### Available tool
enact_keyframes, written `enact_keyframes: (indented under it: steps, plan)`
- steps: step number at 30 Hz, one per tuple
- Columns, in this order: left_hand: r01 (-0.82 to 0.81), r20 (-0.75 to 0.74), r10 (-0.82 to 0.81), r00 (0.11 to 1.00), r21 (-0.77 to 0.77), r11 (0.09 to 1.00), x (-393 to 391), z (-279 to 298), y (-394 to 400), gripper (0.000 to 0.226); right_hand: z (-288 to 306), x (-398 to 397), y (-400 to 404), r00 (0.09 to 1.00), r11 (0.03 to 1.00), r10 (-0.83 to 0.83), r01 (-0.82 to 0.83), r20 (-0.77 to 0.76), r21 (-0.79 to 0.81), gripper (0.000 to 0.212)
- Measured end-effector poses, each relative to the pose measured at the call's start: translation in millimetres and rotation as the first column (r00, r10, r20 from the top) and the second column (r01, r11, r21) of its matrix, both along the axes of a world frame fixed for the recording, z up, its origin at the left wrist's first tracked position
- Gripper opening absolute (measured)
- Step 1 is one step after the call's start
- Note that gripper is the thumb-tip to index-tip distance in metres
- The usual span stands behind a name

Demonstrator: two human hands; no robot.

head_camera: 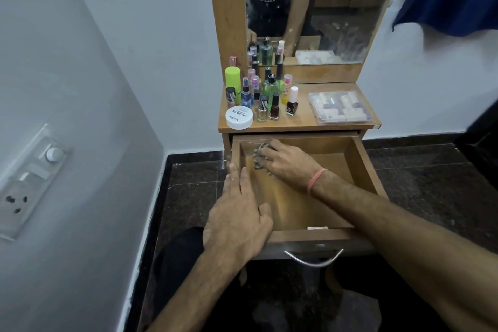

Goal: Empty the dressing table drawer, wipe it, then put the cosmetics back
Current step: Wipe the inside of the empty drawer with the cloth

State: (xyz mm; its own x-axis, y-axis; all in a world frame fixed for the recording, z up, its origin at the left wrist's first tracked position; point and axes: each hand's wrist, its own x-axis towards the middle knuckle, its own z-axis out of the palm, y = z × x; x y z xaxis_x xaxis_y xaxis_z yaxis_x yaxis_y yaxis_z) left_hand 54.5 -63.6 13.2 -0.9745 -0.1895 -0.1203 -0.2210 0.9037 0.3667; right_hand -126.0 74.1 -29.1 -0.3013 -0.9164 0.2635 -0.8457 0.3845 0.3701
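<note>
Right hand (280, 163), fingers bunched on a soft, crushable cloth (260, 152), wipes the drawer (361, 167); left hand (237, 213), fingers together, steadies its side wall.

**One head-worn view, looking down and forward**

The single wide-angle camera looks steeply down from close above an open drawer (296, 197) at frame centre, facing a dressing table (301, 124) and mirror (323, 8) at upper centre. Both forearms enter from the bottom edge.
</note>
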Motion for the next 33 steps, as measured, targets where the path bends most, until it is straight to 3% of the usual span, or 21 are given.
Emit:
enact_keyframes:
  steps: [3, 5, 10, 14, 19, 25, 27, 29, 33]
  plan:
    - [0.002, -0.006, -0.002, 1.0, -0.006, 1.0, -1, -1, 1, 0.086, 14, -3, -8, 0.996, 0.987, 0.058, -0.067, -0.062, -0.149, 0.037]
    - [-0.005, -0.012, 0.005, 1.0, 0.0, 1.0, -1, -2, 0, 0.087, 17, -2, -22, 0.993, 0.986, 0.064, -0.079, -0.102, -0.15, 0.037]
    - [-0.003, -0.003, 0.003, 1.0, 0.001, 1.0, -1, -3, -1, 0.087, 7, -6, -23, 0.963, 0.992, 0.123, -0.11, -0.239, 0.067, 0.038]
    - [0.008, 0.0, -0.008, 1.0, 0.005, 1.0, 0, -2, -1, 0.086, -4, -5, -13, 0.975, 0.966, 0.145, -0.102, -0.17, 0.239, 0.044]
    - [0.008, 0.009, -0.008, 1.0, 0.001, 1.0, 1, -2, -1, 0.087, 6, -7, -3, 0.986, 0.98, 0.081, -0.053, -0.143, 0.191, 0.034]
    - [-0.014, 0.006, 0.013, 1.0, 0.031, 0.999, 0, -1, 2, 0.087, 7, -6, -7, 0.986, 0.996, 0.081, -0.077, -0.147, 0.033, 0.04]
    - [-0.017, 0.003, 0.017, 1.0, 0.052, 0.999, 0, 0, 1, 0.087, 5, 0, -23, 0.995, 0.998, 0.064, -0.063, -0.073, 0.009, 0.038]
    - [-0.011, -0.008, 0.012, 1.0, 0.102, 0.995, 2, 3, -3, 0.088, 5, 8, -34, 0.995, 1.0, 0.002, 0.0, 0.101, -0.02, 0.037]
    - [-0.088, -0.117, 0.129, 0.985, 0.307, 0.948, 4, 11, -14, 0.078, 6, 11, -35, 0.915, 0.972, -0.064, 0.147, 0.398, -0.183, 0.041]
